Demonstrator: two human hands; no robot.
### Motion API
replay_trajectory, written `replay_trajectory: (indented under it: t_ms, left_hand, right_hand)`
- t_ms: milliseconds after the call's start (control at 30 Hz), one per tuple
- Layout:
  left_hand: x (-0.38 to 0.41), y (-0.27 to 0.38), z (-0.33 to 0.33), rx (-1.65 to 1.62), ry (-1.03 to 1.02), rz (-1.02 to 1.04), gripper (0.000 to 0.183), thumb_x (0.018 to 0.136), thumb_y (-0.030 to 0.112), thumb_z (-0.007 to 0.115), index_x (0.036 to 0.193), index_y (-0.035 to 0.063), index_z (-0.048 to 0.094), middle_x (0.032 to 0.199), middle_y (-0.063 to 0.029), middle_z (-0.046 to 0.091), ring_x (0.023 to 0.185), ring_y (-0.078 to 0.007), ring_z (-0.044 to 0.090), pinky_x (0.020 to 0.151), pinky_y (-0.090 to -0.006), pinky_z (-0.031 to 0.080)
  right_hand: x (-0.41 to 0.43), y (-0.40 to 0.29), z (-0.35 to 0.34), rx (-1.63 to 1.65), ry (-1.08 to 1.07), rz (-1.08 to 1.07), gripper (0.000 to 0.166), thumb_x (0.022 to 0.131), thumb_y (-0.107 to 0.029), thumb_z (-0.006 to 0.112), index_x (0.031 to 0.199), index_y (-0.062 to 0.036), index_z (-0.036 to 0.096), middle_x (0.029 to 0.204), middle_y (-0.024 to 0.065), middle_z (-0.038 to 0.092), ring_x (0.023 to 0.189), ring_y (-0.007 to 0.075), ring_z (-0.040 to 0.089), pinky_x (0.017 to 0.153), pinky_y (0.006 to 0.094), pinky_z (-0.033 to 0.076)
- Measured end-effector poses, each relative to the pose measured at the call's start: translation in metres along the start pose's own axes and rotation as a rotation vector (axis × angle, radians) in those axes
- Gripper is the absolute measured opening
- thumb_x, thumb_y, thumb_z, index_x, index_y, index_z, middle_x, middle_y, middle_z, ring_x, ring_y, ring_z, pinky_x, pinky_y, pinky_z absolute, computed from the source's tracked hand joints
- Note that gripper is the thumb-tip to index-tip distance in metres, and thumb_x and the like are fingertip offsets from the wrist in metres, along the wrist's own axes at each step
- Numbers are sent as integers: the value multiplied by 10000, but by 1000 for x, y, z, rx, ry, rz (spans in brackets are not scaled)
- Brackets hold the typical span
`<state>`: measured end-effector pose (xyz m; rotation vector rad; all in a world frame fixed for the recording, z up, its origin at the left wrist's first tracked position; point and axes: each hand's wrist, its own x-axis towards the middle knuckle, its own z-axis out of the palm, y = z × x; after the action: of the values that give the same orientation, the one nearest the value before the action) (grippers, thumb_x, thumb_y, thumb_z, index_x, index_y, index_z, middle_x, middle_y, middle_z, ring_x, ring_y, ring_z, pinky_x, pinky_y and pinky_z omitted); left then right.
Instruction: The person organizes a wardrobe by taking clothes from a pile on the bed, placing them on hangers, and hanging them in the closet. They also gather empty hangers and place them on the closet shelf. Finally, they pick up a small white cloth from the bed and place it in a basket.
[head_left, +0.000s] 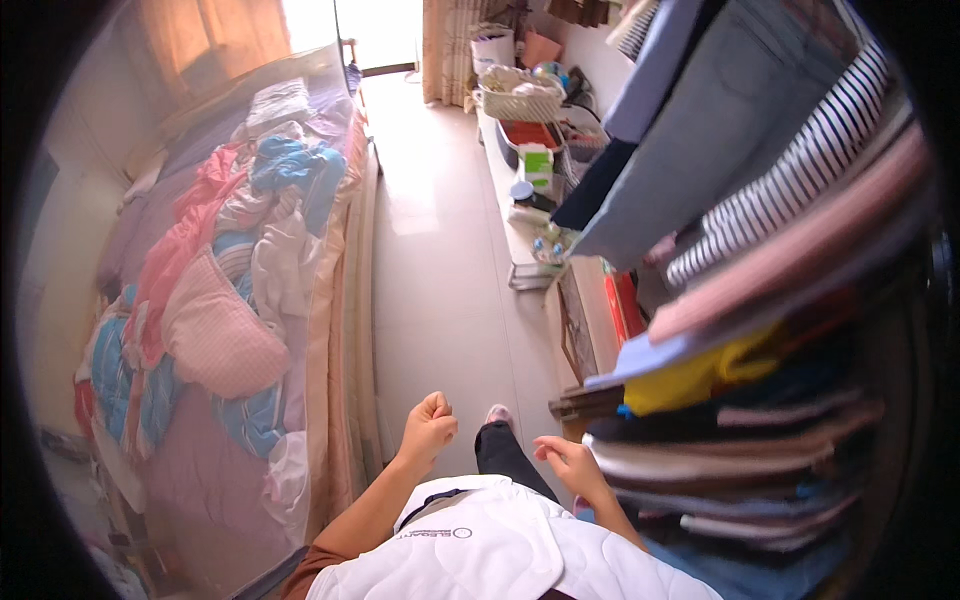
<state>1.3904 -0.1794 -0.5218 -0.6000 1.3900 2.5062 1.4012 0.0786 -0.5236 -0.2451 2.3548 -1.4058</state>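
Note:
My left hand (431, 427) is curled into a fist in front of my white quilted top (480, 540). Nothing shows in it. My right hand (570, 461) hangs to the right with its fingers loosely bent and nothing seen in them. Closest to my right hand is a rack of hanging clothes (720, 457), blurred in part. On the left, beside my left arm, stands a bed (202, 465) under a sheer net. A pink quilted piece (217, 322), blue striped fabric (247, 420) and white garments (281, 255) lie crumpled on it.
A tiled floor aisle (442, 285) runs between bed and clothes towards a bright doorway (386, 30). Along the right wall, a low white unit (499, 195) bears a woven basket (521, 101), a green-and-white box (536, 165) and other items. A striped garment (795, 165) hangs out over that side.

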Motion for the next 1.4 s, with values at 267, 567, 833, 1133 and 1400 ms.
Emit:
replay_trajectory:
  t_ms: [267, 567, 833, 1133, 1400]
  left_hand:
    - [103, 74, 23, -101, 74, 114, 337, 628, -156, 455, 648, 138, 291, 584, 40, 295, 464, -61, 231, 394, -216, 177]
    - [215, 122, -12, -235, 207, 19, 327, 624, -143, 482, 671, 132, 312, 602, 39, 318, 460, -55, 269, 394, -218, 171]
    - [381, 254, -66, -245, 131, 96, 324, 645, -164, 433, 663, 135, 310, 561, 37, 306, 413, -59, 234, 363, -212, 171]
    - [536, 370, -109, -206, 167, 97, 315, 651, -146, 464, 675, 137, 328, 560, 34, 329, 414, -71, 262, 376, -219, 201]
    - [702, 417, -105, -386, 215, -108, 235, 739, -65, 528, 756, 137, 409, 652, 18, 441, 559, -98, 437, 503, -238, 368]
  right_hand:
    - [182, -15, -52, -32, -159, -136, 237, 818, -4, 477, 1020, -16, 601, 803, 106, 663, 771, 169, 651, 713, 263, 497]
    - [342, -10, -45, -50, -245, -110, 229, 807, -33, 494, 1003, -16, 609, 801, 127, 665, 751, 199, 659, 685, 282, 500]
    - [510, -58, -31, -169, -211, 8, 234, 828, -82, 480, 1018, -47, 612, 841, 111, 667, 800, 222, 647, 722, 305, 494]
    - [670, -102, -19, 189, -253, 160, 259, 877, -82, 462, 1110, -8, 550, 958, 124, 634, 849, 206, 632, 775, 288, 489]
    - [899, -135, -49, 1272, -26, 464, 395, 918, -298, 439, 1241, -72, 402, 1206, 171, 496, 1032, 300, 551, 881, 392, 457]
